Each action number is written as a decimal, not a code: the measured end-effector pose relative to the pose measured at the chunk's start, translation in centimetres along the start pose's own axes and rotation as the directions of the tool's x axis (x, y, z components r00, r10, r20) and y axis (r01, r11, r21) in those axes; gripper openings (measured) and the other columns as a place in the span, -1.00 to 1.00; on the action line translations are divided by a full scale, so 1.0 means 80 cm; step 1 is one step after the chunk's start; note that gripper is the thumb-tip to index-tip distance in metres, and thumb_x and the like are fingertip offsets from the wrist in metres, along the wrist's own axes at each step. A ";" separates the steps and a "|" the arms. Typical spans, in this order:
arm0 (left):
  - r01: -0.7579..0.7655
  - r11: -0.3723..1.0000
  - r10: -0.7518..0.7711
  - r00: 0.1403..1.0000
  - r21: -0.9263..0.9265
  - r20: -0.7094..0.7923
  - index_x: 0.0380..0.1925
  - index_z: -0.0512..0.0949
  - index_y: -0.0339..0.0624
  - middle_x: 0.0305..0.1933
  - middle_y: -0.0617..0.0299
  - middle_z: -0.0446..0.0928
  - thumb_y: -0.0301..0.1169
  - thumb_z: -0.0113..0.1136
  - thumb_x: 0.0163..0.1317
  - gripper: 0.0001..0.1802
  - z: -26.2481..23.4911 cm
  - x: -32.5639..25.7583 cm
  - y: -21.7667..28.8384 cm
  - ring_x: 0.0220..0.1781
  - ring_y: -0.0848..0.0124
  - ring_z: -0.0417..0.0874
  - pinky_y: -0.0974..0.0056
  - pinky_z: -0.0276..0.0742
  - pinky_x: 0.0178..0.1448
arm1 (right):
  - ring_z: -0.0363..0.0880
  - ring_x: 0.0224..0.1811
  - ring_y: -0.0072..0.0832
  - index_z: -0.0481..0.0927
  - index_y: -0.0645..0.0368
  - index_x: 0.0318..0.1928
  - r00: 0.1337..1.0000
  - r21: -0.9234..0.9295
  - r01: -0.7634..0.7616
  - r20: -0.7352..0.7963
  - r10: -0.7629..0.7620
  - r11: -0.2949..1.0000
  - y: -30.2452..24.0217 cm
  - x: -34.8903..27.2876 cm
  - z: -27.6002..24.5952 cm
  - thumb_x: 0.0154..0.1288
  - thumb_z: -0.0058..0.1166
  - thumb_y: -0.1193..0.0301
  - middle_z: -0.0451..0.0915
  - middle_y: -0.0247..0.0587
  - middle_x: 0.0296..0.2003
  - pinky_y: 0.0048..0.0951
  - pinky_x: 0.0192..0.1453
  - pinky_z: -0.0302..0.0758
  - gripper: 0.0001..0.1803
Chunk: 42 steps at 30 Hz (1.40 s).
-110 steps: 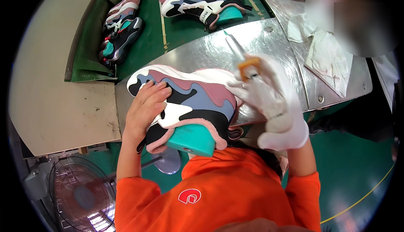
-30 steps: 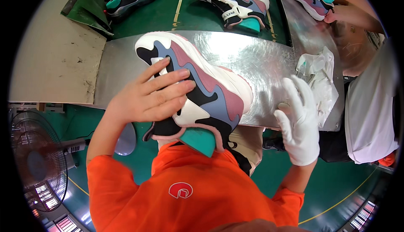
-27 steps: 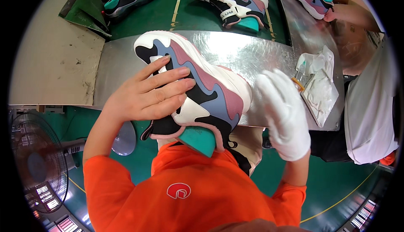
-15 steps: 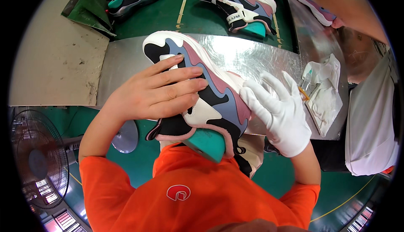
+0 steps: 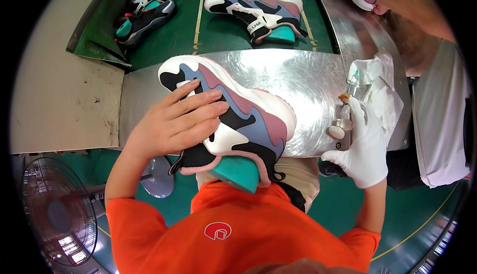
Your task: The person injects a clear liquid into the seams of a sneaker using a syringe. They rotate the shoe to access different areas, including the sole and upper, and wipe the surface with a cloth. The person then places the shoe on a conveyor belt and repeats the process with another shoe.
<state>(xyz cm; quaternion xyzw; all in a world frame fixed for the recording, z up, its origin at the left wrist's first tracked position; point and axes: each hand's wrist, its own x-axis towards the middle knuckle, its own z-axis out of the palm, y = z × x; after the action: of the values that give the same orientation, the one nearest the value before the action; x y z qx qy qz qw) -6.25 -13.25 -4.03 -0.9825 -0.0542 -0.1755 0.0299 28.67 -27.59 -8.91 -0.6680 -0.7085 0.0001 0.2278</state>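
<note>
Two hands at work over one sneaker. Closest in, just under the left hand's wrist, the teal heel piece, overhanging the near edge of the metal table and nearly touching the orange shirt. Left hand bare, fingers spread wide and curled over the side of the upper, thumb out of sight below; clasps and presses rather than pinches, pinning the shoe on its side with the toe pointing away from the palm.

Off to the right of that grip, well clear of the shoe: right hand in a white glove, closed round a slim brush with an amber tip standing just above the fingertips, thumb beside a small round white cap. Seemingly at the loading stage, brush kept near its supplies and not on the shoe. Bringing that tip across to the upper calls for the left clasp to keep the shoe from rolling, and for a light, precise touch.

Just past the gloved fingers, a crumpled white cloth. Farther beyond both grips, a green belt carrying matching sneakers. Farthest right, a co-worker's arm.
</note>
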 end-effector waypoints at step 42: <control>-0.012 0.989 0.031 0.992 0.150 -0.122 -0.12 0.42 -0.07 0.14 0.25 0.59 -0.53 0.31 0.10 -0.64 0.026 -0.034 0.028 0.23 0.17 0.58 -0.10 0.37 0.39 | 0.51 -0.10 -0.27 0.27 0.23 0.30 0.931 0.285 -0.349 0.003 0.364 0.892 -0.013 -0.042 -0.017 -0.22 0.39 0.46 0.53 -0.04 -0.05 -0.33 0.09 0.46 -0.05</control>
<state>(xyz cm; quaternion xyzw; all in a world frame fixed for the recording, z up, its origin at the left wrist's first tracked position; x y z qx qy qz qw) -7.84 -15.61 -7.02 -0.9652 -0.0546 -0.2315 0.1087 28.18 -31.27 -8.43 -0.7471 -0.5607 0.1256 0.3342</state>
